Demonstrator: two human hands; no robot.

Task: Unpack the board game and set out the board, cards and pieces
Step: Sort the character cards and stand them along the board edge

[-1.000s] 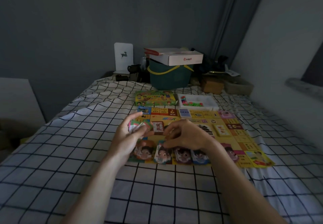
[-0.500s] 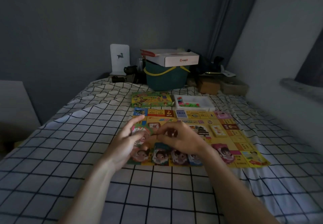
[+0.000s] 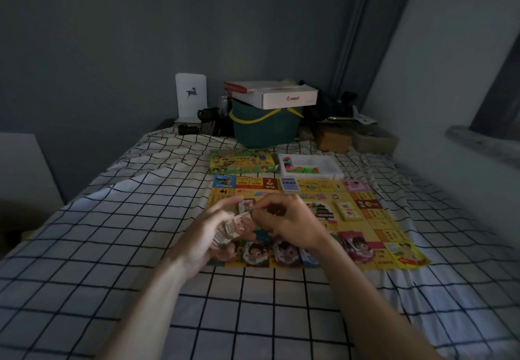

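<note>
Left hand (image 3: 209, 234) grips a small stack of cards (image 3: 230, 229) over the near edge of the board (image 3: 374, 224), fingers curled round it; right hand (image 3: 287, 220) pinches the top card's far edge. The cards look thin, light and slick, apt to fan or slip, so best taken by the edges w/ a light pinch. Just below the fingers, approx. four picture cards (image 3: 284, 252) lie in a row (blur hides any more). Beyond the fingers: two small decks on the board, blue (image 3: 289, 185) and yellow (image 3: 349, 210); one game box (image 3: 242, 161); one white tray (image 3: 326, 162) of coloured pieces (image 3: 301, 167), too small to count. All on a checked bed (image 3: 112, 247).
</note>
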